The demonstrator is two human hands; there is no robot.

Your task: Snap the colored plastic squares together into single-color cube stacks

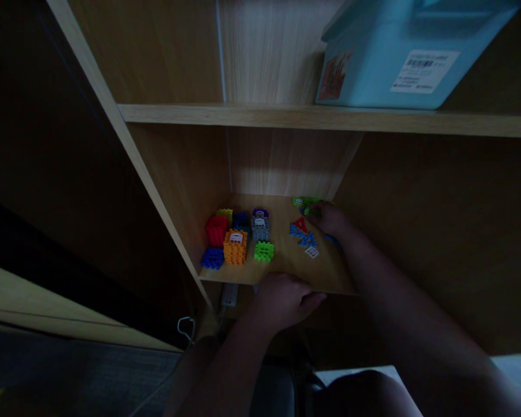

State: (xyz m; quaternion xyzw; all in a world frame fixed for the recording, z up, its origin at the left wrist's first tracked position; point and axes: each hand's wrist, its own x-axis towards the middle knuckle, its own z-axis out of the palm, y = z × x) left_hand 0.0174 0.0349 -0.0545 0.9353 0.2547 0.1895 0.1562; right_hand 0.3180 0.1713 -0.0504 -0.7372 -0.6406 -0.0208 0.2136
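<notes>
My left hand (pixel 284 300) is at the front edge of the lower shelf (pixel 282 266), its fingers curled over the edge and the thumb pointing right. Deeper on the same shelf, my right hand (pixel 327 217) has its fingers closed at a green interlocking piece (pixel 315 209), partly hidden by the fingers. Another green piece with a white window (pixel 298 201) lies just left of it. Nearer the front are a red triangle piece (pixel 300 225), blue triangle pieces (pixel 307 239) and a white window piece (pixel 311 252).
Stacked orange (pixel 235 248), red (pixel 217 230), blue (pixel 212 258), grey (pixel 260 228) and light green (pixel 264 251) pieces stand at left. An upper shelf board (pixel 260 116) overhead carries a light blue bin (pixel 382 69). A power strip (pixel 230 294) lies below.
</notes>
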